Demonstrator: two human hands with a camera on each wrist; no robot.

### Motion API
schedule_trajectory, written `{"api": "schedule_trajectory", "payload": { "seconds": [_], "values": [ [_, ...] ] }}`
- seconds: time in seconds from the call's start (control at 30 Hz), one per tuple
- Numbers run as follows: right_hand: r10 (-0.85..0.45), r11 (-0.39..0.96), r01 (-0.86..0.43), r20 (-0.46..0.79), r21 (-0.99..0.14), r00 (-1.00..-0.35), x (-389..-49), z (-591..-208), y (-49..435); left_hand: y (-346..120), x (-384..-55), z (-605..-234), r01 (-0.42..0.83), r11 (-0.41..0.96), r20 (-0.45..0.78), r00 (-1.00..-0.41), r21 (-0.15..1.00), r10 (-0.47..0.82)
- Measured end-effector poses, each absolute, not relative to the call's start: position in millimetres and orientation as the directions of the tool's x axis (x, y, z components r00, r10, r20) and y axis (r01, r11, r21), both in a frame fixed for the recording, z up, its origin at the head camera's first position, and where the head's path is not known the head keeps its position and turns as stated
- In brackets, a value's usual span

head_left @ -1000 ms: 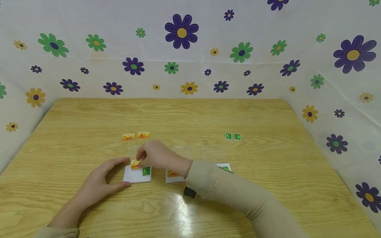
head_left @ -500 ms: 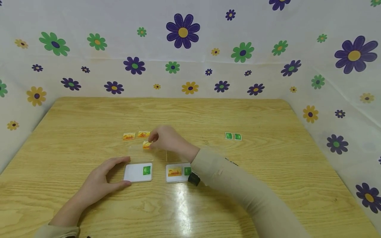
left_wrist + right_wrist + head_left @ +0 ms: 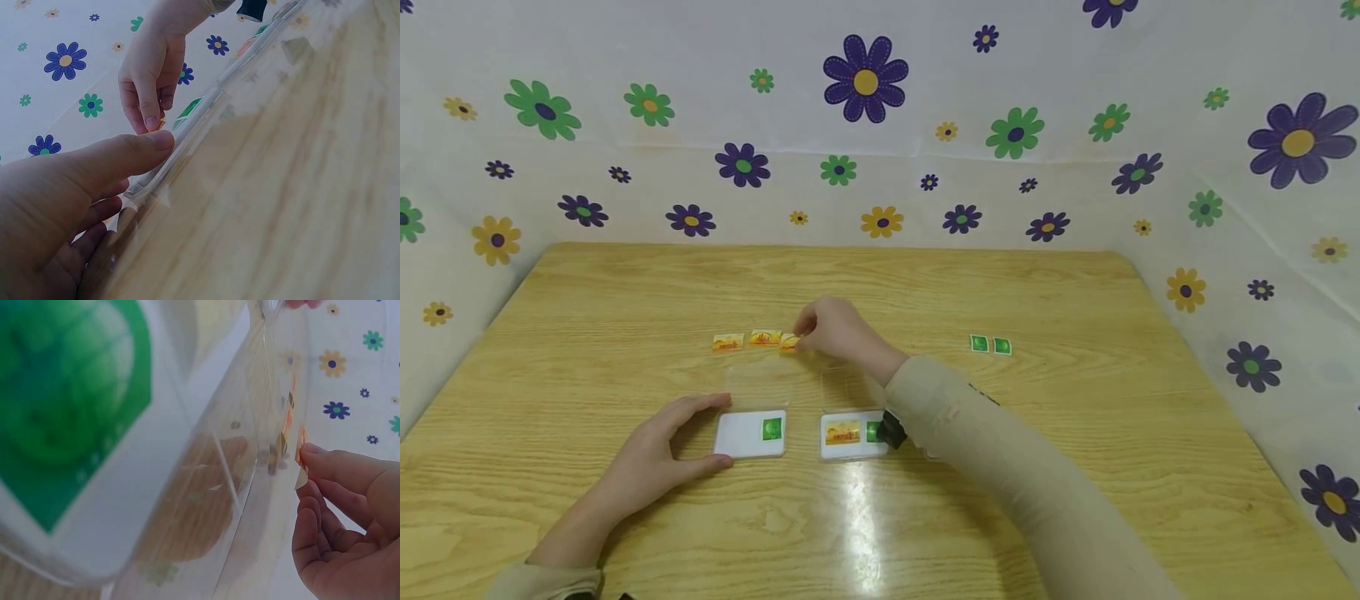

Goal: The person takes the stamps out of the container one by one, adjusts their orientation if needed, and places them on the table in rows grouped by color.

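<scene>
On a wood-grain table, a person works with both hands among small cards and shallow clear boxes. The right hand reaches forward, thumb and forefinger pinched together on an orange card. This held card is at the right end of a short row, just beside two other orange cards on the table. Whether it touches the tabletop, I cannot tell. The right wrist view shows thumb and forefinger meeting on the card, with the other fingers curled below.

The left hand grips the left box by its left end, thumb at the near corner and fingers at the far one, spread to the box's width. Inside, on a white base, a green card lies toward the right. The box's clear lid lies folded back, away from the person.

Just to the right is a second box, holding an orange card on the left and a green card on the right, the latter partly covered by a black device at the right wrist. Farther right, well apart from the orange row, a green pair lies side by side. Behind the table hangs a white flowered cloth.
</scene>
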State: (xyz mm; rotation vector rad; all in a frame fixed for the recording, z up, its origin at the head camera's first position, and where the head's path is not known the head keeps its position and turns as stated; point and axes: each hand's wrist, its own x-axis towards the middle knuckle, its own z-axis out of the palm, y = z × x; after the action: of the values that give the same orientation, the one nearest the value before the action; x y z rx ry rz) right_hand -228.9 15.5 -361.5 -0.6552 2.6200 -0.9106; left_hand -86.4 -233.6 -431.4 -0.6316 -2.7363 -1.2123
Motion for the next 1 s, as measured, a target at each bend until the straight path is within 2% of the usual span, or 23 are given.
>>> {"api": "schedule_trajectory", "payload": {
  "seconds": [0.4,1.0],
  "values": [
    [-0.491,0.736,-0.326,-0.137,-0.594,-0.86,-242,-369,15,-234,-87,-431,0.405,0.61,0.24,-0.91,0.681,0.337],
    [-0.5,0.73,-0.333,-0.134,-0.597,-0.856,-245,-371,14,-234,-86,-432,0.391,0.617,0.224,-0.916,0.683,0.333]
  ]
}}
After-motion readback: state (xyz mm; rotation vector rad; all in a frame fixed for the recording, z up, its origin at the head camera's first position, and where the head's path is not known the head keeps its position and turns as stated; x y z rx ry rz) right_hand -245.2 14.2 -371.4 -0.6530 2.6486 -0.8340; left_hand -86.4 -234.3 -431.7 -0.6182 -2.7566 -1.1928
